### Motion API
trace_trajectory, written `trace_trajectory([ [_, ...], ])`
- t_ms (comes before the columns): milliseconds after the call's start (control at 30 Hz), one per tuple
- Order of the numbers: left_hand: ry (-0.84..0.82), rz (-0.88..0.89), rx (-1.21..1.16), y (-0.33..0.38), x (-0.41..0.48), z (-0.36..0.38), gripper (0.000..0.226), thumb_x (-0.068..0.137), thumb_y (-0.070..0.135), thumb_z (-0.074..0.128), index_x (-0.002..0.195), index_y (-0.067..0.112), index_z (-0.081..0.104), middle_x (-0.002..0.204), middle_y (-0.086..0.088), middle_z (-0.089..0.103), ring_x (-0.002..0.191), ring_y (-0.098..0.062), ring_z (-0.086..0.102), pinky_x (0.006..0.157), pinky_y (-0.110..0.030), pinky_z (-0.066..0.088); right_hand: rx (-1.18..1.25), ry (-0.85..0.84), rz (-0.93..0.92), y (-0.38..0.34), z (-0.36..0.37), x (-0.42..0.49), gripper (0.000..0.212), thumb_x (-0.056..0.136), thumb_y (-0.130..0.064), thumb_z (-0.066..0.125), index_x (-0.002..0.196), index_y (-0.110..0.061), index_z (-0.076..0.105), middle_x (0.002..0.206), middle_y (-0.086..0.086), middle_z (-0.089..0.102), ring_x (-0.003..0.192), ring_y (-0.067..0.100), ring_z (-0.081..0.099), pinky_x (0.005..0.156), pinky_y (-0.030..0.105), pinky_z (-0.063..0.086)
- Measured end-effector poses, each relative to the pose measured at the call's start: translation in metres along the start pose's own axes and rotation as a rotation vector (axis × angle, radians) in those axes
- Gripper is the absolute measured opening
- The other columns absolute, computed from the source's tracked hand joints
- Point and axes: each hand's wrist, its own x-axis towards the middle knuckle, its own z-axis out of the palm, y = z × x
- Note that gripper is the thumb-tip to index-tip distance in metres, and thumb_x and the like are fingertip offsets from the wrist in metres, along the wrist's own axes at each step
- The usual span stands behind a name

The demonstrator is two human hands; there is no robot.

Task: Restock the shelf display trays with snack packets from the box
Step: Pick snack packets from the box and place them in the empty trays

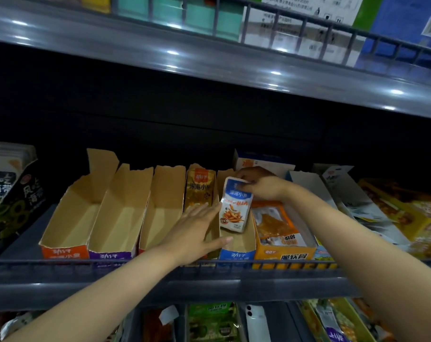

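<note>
My right hand [257, 185] pinches the top edge of a blue-and-white snack packet [235, 208], which stands upright in the blue-fronted display tray [236, 254]. My left hand [197, 229] reaches in flat, fingers straight, across the front of the neighbouring tray, its fingertips beside the packet's lower left. A gold snack packet [199, 187] stands upright at the back of that neighbouring tray. Left of it, three cardboard trays, orange-fronted [65, 251], purple-fronted [109, 254] and a third [163, 208], show bare floors. The supply box is out of view.
An orange tray [283, 255] with clear-windowed packets sits right of the blue one. Black seaweed cartons [14, 193] stand at far left, and yellow and white boxes [387, 211] at right. A wire rail [160, 262] fronts the shelf. The upper shelf [209, 65] hangs overhead.
</note>
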Motion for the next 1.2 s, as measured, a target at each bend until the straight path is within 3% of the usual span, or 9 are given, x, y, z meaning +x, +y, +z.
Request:
trace_trajectory([
  [100, 0.032, -0.018, -0.193, 0.003, 0.016, 0.005, 0.084, 0.088, 0.053, 0.054, 0.150, 0.031, 0.001, 0.153, 0.009, 0.028, 0.138, -0.008, 0.029, 0.110, -0.025, 0.026, 0.011, -0.029, -0.056, -0.008, 0.004, 0.013, 0.027, 0.093, -0.025, 0.057, 0.120, -0.023, 0.057, 0.117, -0.002, 0.062, 0.105, 0.013, 0.060, 0.095, 0.030, 0.047],
  [167, 0.018, -0.079, -0.326, 0.003, 0.027, 0.008, 0.081, 0.089, 0.043, 0.058, 0.150, 0.027, 0.006, 0.148, 0.009, 0.037, 0.132, -0.008, 0.040, 0.104, -0.022, 0.033, -0.064, 0.015, -0.148, -0.008, 0.009, 0.024, 0.031, 0.089, -0.018, 0.063, 0.118, -0.026, 0.057, 0.120, -0.005, 0.059, 0.109, 0.012, 0.057, 0.094, 0.029, 0.048],
  [267, 0.018, -0.139, -0.378, -0.002, 0.038, 0.015, 0.076, 0.090, 0.035, 0.060, 0.148, 0.028, 0.012, 0.142, 0.008, 0.046, 0.124, -0.009, 0.048, 0.105, -0.029, 0.040, -0.123, 0.101, -0.202, -0.006, 0.012, 0.034, 0.035, 0.088, -0.017, 0.064, 0.121, -0.026, 0.055, 0.122, -0.006, 0.057, 0.110, 0.010, 0.054, 0.092, 0.025, 0.045],
  [467, 0.001, -0.130, -0.314, -0.007, 0.042, 0.019, 0.087, 0.091, 0.035, 0.058, 0.150, 0.032, -0.006, 0.153, 0.007, 0.029, 0.127, -0.012, 0.045, 0.103, -0.024, 0.038, -0.104, 0.238, -0.274, 0.003, 0.017, 0.050, 0.025, 0.091, -0.016, 0.058, 0.113, -0.025, 0.056, 0.112, -0.003, 0.062, 0.101, 0.013, 0.059, 0.083, 0.026, 0.048],
  [567, -0.003, -0.116, -0.346, -0.014, 0.044, 0.024, 0.087, 0.090, 0.036, 0.059, 0.150, 0.036, -0.005, 0.151, 0.007, 0.034, 0.124, -0.011, 0.048, 0.103, -0.029, 0.042, -0.201, 0.361, -0.316, 0.005, 0.021, 0.055, 0.027, 0.085, -0.016, 0.063, 0.111, -0.022, 0.057, 0.111, -0.002, 0.056, 0.101, 0.015, 0.054, 0.076, 0.024, 0.038],
  [667, 0.003, -0.114, -0.357, -0.018, 0.048, 0.028, 0.085, 0.090, 0.036, 0.059, 0.150, 0.037, -0.002, 0.149, 0.008, 0.036, 0.122, -0.011, 0.050, 0.099, -0.033, 0.047, -0.251, 0.433, -0.307, 0.007, 0.023, 0.054, 0.031, 0.087, -0.018, 0.062, 0.118, -0.019, 0.057, 0.123, -0.001, 0.049, 0.111, 0.015, 0.047, 0.081, 0.021, 0.031],
  [1067, 0.045, -0.149, -0.361, -0.008, 0.045, 0.019, 0.087, 0.089, 0.039, 0.060, 0.151, 0.027, 0.000, 0.151, 0.006, 0.033, 0.129, -0.014, 0.044, 0.105, -0.028, 0.039, -0.245, 0.380, -0.269, 0.006, 0.021, 0.028, 0.044, 0.095, -0.023, 0.052, 0.139, -0.022, 0.045, 0.144, 0.000, 0.042, 0.131, 0.018, 0.038, 0.102, 0.025, 0.030],
  [1200, 0.082, -0.117, -0.332, 0.000, 0.037, 0.005, 0.084, 0.090, 0.040, 0.057, 0.151, 0.020, 0.004, 0.155, 0.003, 0.022, 0.137, -0.014, 0.032, 0.108, -0.026, 0.030, -0.174, 0.379, -0.271, 0.003, 0.023, -0.005, 0.046, 0.096, -0.025, 0.051, 0.140, -0.020, 0.041, 0.142, 0.003, 0.046, 0.128, 0.019, 0.044, 0.100, 0.024, 0.034],
])
